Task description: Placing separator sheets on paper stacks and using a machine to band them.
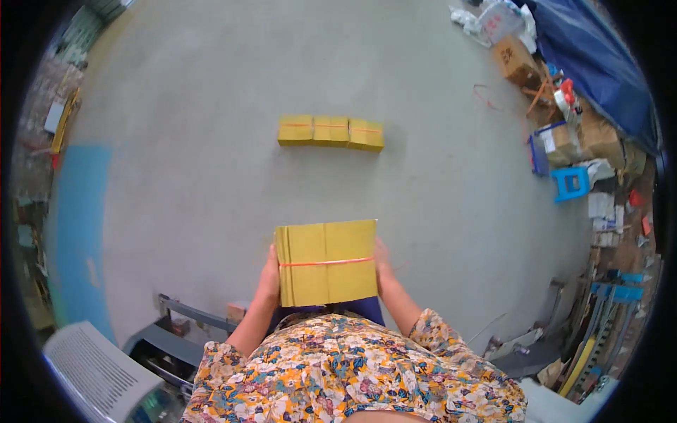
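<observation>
Between my two hands is a strapped bundle of yellow cardboard pieces (pixel 349 282), held up in front of my body. A thin red-orange strap (pixel 338 261) runs across its top. My left hand (pixel 269 278) presses on its left side, and my right hand (pixel 382 266) grips the right side; most fingers are hidden behind the bundle. Farther ahead, three similar yellow bundles (pixel 331 132) stand side by side in a row on the grey floor (pixel 204 190), each with a strap around it.
At the right lie cardboard boxes (pixel 515 60), a blue stool (pixel 570 184) and a blue tarp (pixel 599 70). Behind me at lower left are a grey perforated panel (pixel 99 370) and a dark metal frame (pixel 166 343). A blue strip (pixel 81 225) is painted on the left floor.
</observation>
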{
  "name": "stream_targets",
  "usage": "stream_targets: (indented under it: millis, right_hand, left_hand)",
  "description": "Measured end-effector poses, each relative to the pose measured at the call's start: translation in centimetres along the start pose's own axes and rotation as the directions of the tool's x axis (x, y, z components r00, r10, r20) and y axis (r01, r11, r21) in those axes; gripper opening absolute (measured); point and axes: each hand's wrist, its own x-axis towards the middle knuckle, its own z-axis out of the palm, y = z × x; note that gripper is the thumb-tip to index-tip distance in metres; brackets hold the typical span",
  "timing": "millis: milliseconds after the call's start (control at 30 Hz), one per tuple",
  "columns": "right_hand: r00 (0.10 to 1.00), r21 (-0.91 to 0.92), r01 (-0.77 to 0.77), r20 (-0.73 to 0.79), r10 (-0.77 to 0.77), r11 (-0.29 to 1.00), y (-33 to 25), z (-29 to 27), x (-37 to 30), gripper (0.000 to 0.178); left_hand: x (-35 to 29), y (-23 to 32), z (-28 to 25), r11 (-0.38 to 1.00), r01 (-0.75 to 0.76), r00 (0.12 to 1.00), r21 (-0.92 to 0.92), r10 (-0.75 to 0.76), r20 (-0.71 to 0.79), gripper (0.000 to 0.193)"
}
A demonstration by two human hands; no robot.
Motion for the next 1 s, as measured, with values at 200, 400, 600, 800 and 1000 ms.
stream_targets:
  millis: [200, 400, 600, 800, 1000]
  right_hand:
    - [0.984, 0.09, 0.055, -0.172, -0.039, 0.994, -6.3, -2.6, 6.9, 0.026]
    - [0.981, 0.337, 0.086, -0.194, -0.021, 0.937, -13.0, -8.7, 16.8, 0.025]
    - [0.974, 0.452, 0.137, -0.223, -0.037, 0.881, -21.7, -17.2, 31.0, 0.028]
    - [0.982, 0.441, 0.08, -0.19, 0.006, 0.894, -28.0, -24.8, 42.6, 0.033]
    - [0.964, 0.377, 0.045, -0.26, 0.059, 0.925, -28.0, -29.9, 55.1, 0.034]
  left_hand:
    - [9.0, 6.2, 8.6, 0.988, -0.016, 0.998, 0.154, 0.006, 0.067, 0.069]
    - [23.9, 6.7, 17.3, 0.929, -0.154, 0.95, 0.337, 0.045, 0.311, 0.068]
    - [34.3, 9.7, 33.5, 0.981, 0.02, 0.969, 0.193, -0.067, 0.239, 0.07]
    - [48.2, 7.1, 41.8, 0.858, -0.129, 0.961, 0.497, -0.016, 0.276, 0.087]
    - [62.9, 1.0, 45.0, 0.847, -0.063, 0.95, 0.528, -0.111, 0.291, 0.087]
